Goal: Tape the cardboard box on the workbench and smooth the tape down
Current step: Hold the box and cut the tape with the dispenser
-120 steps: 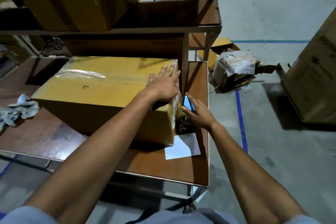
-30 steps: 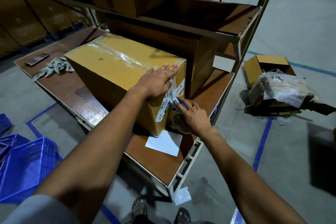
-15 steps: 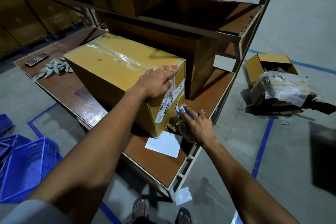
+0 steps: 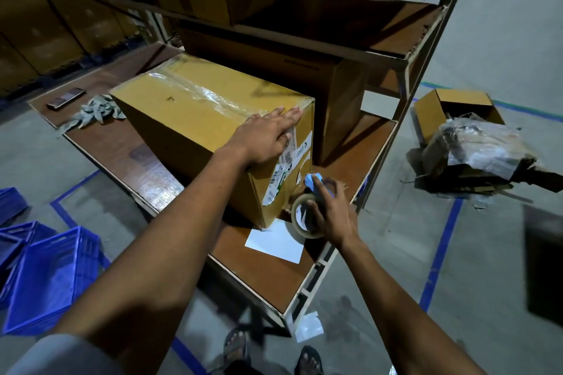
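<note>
A closed yellow-brown cardboard box [image 4: 189,119] stands on the brown workbench [image 4: 262,271]. Clear tape [image 4: 210,97] runs along its top seam and over the near right edge. My left hand [image 4: 265,137] lies flat, fingers together, on the box's top right corner, pressing the tape. My right hand [image 4: 332,213] grips a roll of clear tape [image 4: 301,216] with a small blue cutter [image 4: 313,183], low against the box's end face with the labels [image 4: 286,167], just above the bench.
A white sheet [image 4: 274,243] lies under the tape roll. A darker box [image 4: 338,100] stands right behind, under a metal shelf [image 4: 396,55]. Grey gloves [image 4: 91,113] and a phone [image 4: 65,97] lie at the bench's left end. Blue crates [image 4: 45,277] sit on the floor left; scrap cardboard [image 4: 475,149] right.
My right hand has drawn the tape roll further down the box's end face to near the bench. My left hand stays pressed on the top corner.
</note>
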Motion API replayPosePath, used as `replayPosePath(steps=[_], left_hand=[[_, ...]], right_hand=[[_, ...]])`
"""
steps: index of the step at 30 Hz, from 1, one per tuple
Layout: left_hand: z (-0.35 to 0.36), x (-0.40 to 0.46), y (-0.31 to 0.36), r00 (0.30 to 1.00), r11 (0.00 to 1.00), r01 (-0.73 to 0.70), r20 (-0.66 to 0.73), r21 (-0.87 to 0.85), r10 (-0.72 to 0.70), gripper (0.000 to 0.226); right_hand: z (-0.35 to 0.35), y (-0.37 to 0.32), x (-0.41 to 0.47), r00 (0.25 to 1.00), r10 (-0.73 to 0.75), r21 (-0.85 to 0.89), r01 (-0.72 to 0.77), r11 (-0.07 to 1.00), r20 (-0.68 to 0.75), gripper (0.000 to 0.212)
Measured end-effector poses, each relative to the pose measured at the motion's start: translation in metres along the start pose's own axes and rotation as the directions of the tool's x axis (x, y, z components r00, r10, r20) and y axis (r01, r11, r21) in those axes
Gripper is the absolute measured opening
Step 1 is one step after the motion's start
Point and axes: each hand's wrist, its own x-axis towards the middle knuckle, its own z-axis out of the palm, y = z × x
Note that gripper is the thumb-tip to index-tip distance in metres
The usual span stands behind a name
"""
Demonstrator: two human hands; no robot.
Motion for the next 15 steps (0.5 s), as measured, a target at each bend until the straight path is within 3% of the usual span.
replayPosePath(steps=[2,5,9,15], left_hand=[[-0.001,0.000,0.000,1.000,1.000,0.001,-0.001,0.001,-0.001,0.065],[-0.001,0.000,0.000,1.000,1.000,0.001,-0.001,0.005,-0.001,0.065],[-0.001,0.000,-0.001,1.000,1.000,0.004,-0.002,-0.002,-0.004,0.065],[0.000,0.001,-0.002,1.000,1.000,-0.002,-0.007,-0.013,0.002,0.066]], right_hand=[[0.007,0.002,0.005,0.990,0.140,0.230,-0.144,0.963,0.031,0.059],[0.015,0.003,0.008,0.964,0.244,0.425,-0.264,0.866,0.102,0.060],[0.022,0.001,0.010,0.960,0.264,0.457,-0.276,0.845,0.091,0.059],[0.037,0.001,0.011,0.957,0.245,0.352,-0.287,0.891,0.157,0.052]])
